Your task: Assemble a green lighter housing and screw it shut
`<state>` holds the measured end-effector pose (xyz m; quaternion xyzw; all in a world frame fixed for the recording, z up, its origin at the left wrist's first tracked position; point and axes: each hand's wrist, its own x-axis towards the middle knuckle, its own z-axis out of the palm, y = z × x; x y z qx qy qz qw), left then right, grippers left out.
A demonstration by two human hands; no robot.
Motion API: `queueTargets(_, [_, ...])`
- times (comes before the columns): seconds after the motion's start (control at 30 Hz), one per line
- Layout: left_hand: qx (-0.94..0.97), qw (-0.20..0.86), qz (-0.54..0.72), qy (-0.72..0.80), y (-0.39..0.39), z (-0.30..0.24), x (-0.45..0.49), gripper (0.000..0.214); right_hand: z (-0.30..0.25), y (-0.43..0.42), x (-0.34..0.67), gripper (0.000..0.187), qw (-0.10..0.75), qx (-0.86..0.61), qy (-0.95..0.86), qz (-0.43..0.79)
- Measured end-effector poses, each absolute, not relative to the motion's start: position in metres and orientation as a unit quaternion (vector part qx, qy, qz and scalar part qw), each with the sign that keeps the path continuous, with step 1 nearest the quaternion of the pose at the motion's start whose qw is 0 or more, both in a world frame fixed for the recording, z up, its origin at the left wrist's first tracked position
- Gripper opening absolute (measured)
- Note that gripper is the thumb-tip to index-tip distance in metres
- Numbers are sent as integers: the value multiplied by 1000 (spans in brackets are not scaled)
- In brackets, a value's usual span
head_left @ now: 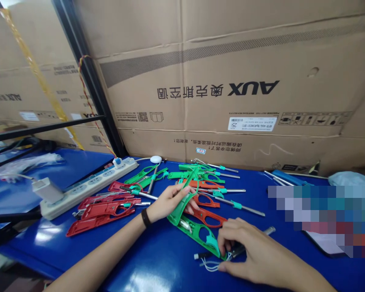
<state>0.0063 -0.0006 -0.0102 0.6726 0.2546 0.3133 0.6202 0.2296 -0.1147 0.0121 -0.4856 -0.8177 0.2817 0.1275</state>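
Centre frame, my left grip (180, 198) is closed round a raised green shell half (178, 212); just below, an open green half (197, 234) on the tabletop (152, 255) holds a pale part, so I'd judge it partly assembled. Lower right, my half-curled right grip (224, 255) meets white wires (211, 266); can't tell if pinched. Shell unclosed, wires loose.

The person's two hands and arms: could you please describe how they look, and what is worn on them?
The left hand and right hand are both without gloves, and no sleeve shows on either forearm. A dark, narrow band circles the left wrist; any marking on it is too small to tell. No band shows on the right wrist.
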Motion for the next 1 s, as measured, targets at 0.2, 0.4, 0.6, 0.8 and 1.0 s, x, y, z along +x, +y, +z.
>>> queueTargets(0.2, [716,573,220,333,6,6,-11,48,11,-114,233,33,97,-516,-815,247])
queueTargets(0.4, [818,391,146,396,-27,23,-43,46,6,-112,234,42,96,-540,-811,205])
queueTargets(0.6, [855,219,44,469,-62,9,-114,47,6,-112,234,26,130,-534,-813,193])
queueTargets(0.8, [898,-14,85,432,-61,3,-119,34,2,-108,233,6,171,-507,-832,143])
queueTargets(1.0, [913,-51,198,353,-67,9,-52,16,7,-103,239,14,219,-532,-813,87])
